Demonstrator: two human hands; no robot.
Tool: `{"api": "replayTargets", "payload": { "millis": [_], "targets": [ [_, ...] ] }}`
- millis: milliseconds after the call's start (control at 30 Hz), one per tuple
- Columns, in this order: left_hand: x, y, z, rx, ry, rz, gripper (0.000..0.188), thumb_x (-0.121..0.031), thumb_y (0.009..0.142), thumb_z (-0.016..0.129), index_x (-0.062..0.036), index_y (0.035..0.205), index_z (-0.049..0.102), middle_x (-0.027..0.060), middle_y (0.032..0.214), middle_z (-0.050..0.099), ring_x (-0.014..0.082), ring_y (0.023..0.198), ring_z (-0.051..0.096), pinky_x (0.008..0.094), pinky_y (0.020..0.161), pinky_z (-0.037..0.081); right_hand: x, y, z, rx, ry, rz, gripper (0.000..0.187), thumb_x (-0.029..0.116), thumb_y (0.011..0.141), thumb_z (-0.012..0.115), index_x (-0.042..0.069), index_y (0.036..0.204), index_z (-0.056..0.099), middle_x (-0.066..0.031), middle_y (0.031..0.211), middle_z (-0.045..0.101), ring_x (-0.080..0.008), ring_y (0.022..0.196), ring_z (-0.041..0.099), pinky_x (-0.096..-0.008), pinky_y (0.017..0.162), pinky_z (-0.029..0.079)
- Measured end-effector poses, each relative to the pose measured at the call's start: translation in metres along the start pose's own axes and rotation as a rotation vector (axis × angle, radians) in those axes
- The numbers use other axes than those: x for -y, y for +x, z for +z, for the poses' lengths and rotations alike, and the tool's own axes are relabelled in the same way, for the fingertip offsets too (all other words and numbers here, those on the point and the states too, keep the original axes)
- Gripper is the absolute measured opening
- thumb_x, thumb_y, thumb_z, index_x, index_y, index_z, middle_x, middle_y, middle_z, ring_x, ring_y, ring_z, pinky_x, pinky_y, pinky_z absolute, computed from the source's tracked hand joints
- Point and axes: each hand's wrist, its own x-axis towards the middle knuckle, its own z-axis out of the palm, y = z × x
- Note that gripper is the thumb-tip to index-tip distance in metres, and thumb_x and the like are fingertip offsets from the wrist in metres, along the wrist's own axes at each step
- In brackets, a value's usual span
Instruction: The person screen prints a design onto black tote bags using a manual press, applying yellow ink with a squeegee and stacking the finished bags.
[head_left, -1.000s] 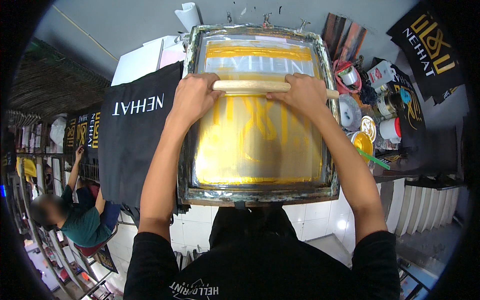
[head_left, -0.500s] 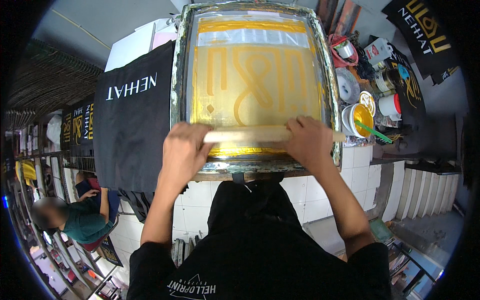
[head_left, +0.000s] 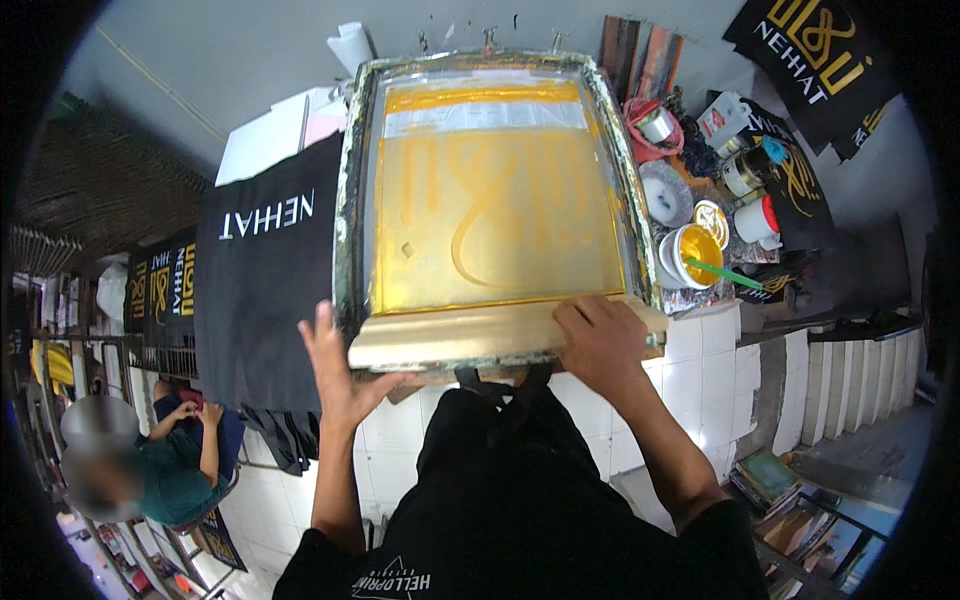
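A metal-framed printing screen [head_left: 352, 200] lies in front of me, its mesh [head_left: 495, 215] coated in gold-yellow ink with a large design showing through. A long wooden squeegee [head_left: 470, 335] rests across the near edge of the frame. My right hand [head_left: 600, 345] grips its right end. My left hand [head_left: 338, 375] is at its left end with fingers spread, palm against the end of the blade and the frame's near corner.
A black printed shirt [head_left: 262, 280] lies flat to the left of the screen. Ink tubs, a yellow pot with a green stick [head_left: 695, 255] and cans crowd the right side. A seated person [head_left: 150, 465] is at the lower left. White tiles face the bench below.
The squeegee was pulled from the far end of the screen to the near edge. My left hand has loosened from gripping it and now has its fingers spread.
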Motion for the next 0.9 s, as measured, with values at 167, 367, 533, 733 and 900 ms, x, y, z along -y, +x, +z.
{"api": "replayTargets", "payload": {
  "millis": [167,367,533,733,900],
  "targets": [
    [-0.034,0.078,-0.051,-0.375,-0.020,0.086,0.147,-0.065,0.063,0.090,-0.0115,0.162,-0.005,0.0260,0.167,0.013,0.0412,0.156,0.014,0.0582,0.126,0.017,0.008,0.046,-0.076,-0.411,-0.070,-0.087,0.036,0.008,0.058,0.072,0.011,0.094,0.070,-0.0038,0.098,0.069,-0.0269,0.088,0.068,-0.0390,0.074,0.052],
    [0.025,0.127,0.003,-0.464,-0.449,-0.407,0.070,-0.037,0.099,0.065,0.0042,0.147,0.037,0.0225,0.141,0.047,0.0319,0.134,0.045,0.0459,0.111,0.039,-0.002,0.164,-0.186,-0.587,-0.259,-0.149,0.023,0.016,0.072,0.081,0.005,0.091,0.072,-0.0120,0.086,0.071,-0.0341,0.076,0.069,-0.0386,0.067,0.052],
    [0.065,0.108,0.060,0.182,-0.099,-0.791,0.042,-0.029,0.088,0.079,0.0058,0.107,0.064,0.0191,0.104,0.068,0.0275,0.094,0.066,0.0388,0.087,0.051,0.005,0.230,-0.231,-0.481,-0.195,0.022,0.026,0.029,0.084,0.078,0.007,0.098,0.079,-0.0100,0.086,0.077,-0.0228,0.069,0.070,-0.0371,0.070,0.056],
    [0.121,0.067,0.008,-0.104,-0.375,-0.863,0.013,-0.010,0.089,0.075,-0.0001,0.095,0.068,-0.0026,0.081,0.061,0.0094,0.077,0.053,0.0249,0.073,0.043,0.000,0.267,-0.251,-0.511,-0.121,0.046,0.037,0.029,0.079,0.081,0.007,0.109,0.079,-0.0168,0.094,0.078,-0.0256,0.082,0.074,-0.0368,0.079,0.056],
    [0.202,-0.002,-0.145,-0.187,0.050,-0.905,0.021,-0.016,0.091,0.073,0.0019,0.102,0.068,0.0071,0.087,0.070,0.0158,0.082,0.062,0.0308,0.078,0.050,-0.007,0.286,-0.250,-0.598,-0.106,-0.078,0.037,0.024,0.077,0.080,0.001,0.106,0.077,-0.0196,0.093,0.077,-0.0273,0.082,0.074,-0.0370,0.080,0.056]
  ]
}}
